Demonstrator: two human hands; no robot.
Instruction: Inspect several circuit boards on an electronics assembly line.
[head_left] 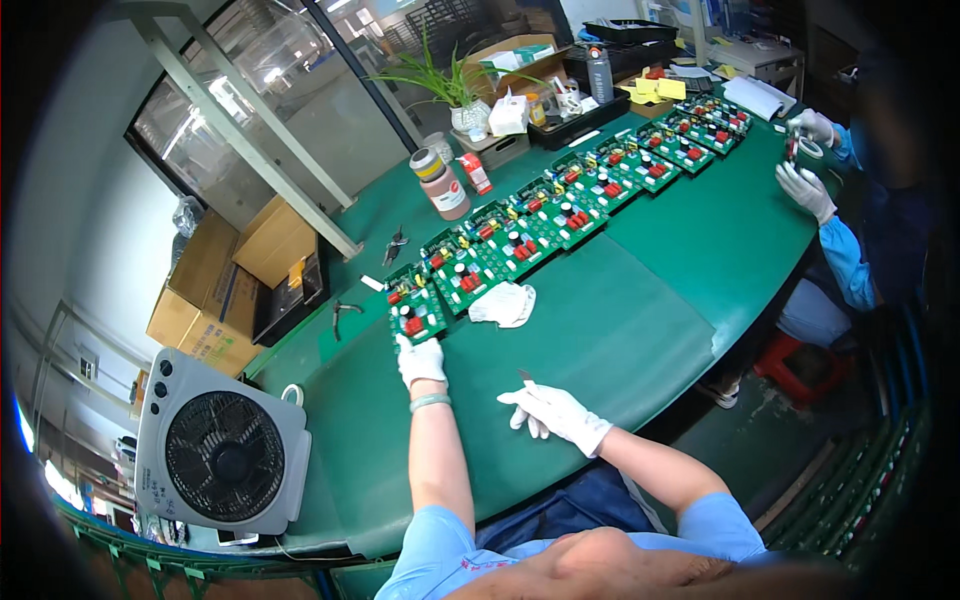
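Note:
My left hand, in a white glove, grips the near edge of a green circuit board. This board is the nearest, leftmost one in a row and carries red, black and white parts. My right hand, also gloved, is closed above the green mat, to the right of the left hand. A thin dark tool tip sticks out near its fingers; the rest is hidden in the hand. A crumpled white glove lies on the mat beside the boards, ahead of both hands.
More circuit boards run to the far right. Pliers and a pinkish bottle stand or lie beyond and left of them. A grey box fan is at left. A co-worker's gloved hands hold something at far right.

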